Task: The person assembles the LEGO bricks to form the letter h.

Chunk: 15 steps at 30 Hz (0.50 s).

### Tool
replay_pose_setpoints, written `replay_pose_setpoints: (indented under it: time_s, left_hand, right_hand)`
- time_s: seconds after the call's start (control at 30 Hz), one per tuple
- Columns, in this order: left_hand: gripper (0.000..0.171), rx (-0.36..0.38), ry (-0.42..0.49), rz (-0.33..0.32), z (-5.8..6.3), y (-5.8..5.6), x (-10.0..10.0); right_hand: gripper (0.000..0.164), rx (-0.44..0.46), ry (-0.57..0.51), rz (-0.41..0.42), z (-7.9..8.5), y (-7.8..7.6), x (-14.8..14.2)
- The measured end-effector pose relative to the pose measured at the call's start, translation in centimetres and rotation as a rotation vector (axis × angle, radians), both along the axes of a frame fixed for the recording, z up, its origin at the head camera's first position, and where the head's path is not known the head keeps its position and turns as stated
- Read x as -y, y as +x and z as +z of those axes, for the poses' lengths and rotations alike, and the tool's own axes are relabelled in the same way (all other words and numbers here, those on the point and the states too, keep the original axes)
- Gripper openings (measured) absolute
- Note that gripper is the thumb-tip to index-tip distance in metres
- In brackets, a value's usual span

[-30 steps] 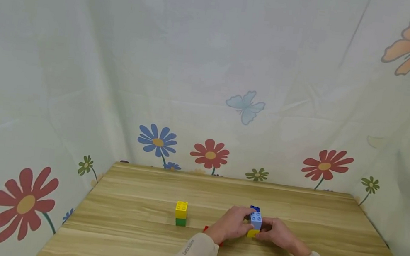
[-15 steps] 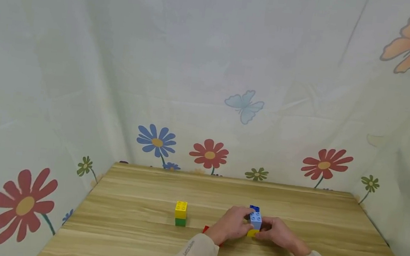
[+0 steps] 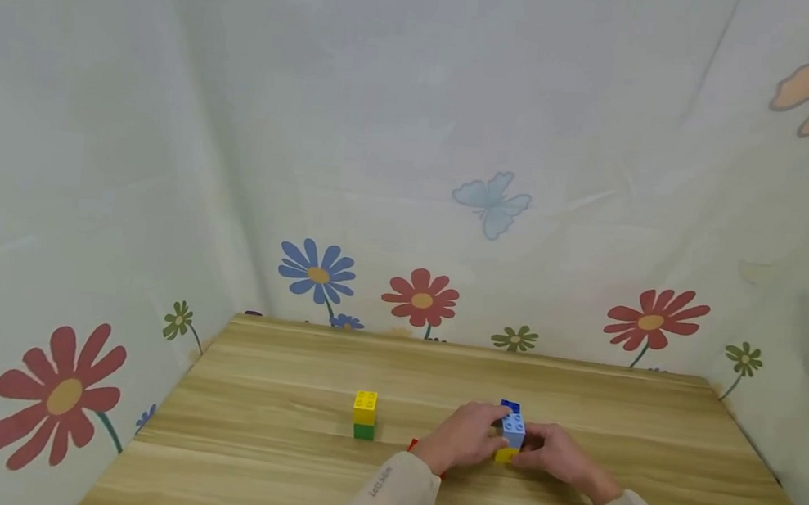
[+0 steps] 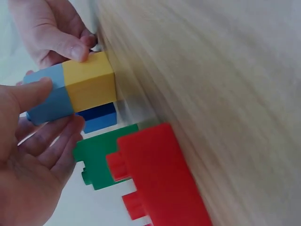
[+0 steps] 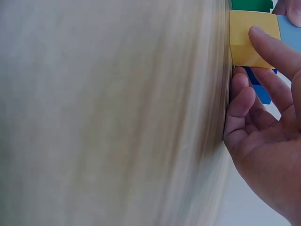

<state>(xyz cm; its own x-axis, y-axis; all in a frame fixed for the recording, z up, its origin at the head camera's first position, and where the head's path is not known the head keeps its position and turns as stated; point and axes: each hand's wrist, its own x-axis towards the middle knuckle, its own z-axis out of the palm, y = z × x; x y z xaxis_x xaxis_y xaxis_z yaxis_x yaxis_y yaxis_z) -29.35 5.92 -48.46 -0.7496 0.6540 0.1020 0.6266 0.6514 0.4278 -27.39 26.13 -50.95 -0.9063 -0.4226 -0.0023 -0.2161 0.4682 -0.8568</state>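
Note:
A light blue brick stands on top of a yellow brick, the two forming an upright stack on the table. My left hand pinches the light blue brick between thumb and fingers. From the other side, my right hand holds the yellow brick, its thumb on the yellow face in the right wrist view. Just behind this stack is a dark blue brick. A red brick lies below my left wrist, mostly covered in the head view. Beside it, the left wrist view shows a green brick with bare studs.
To the left stands another stack, a yellow brick on a green brick. The wooden table meets a white curtain printed with flowers and butterflies at its back and sides.
The head view has shifted slightly, so everything sits a little to the right and higher in it. Both hands keep the same hold on the stack.

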Motion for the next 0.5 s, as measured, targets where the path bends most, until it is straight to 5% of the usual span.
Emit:
replay_pose_setpoints:
  time_s: [0.3, 0.5]
  left_hand:
    - [0.037, 0.075, -0.003, -0.063, 0.29, -0.80, 0.29]
    - [0.026, 0.239, 0.119, 0.004, 0.35, -1.09, 0.38]
  right_hand:
    - [0.033, 0.014, -0.009, 0.004, -0.36, -0.28, -0.19]
    - [0.034, 0.020, 0.004, -0.010, -0.23, -0.28, -0.22]
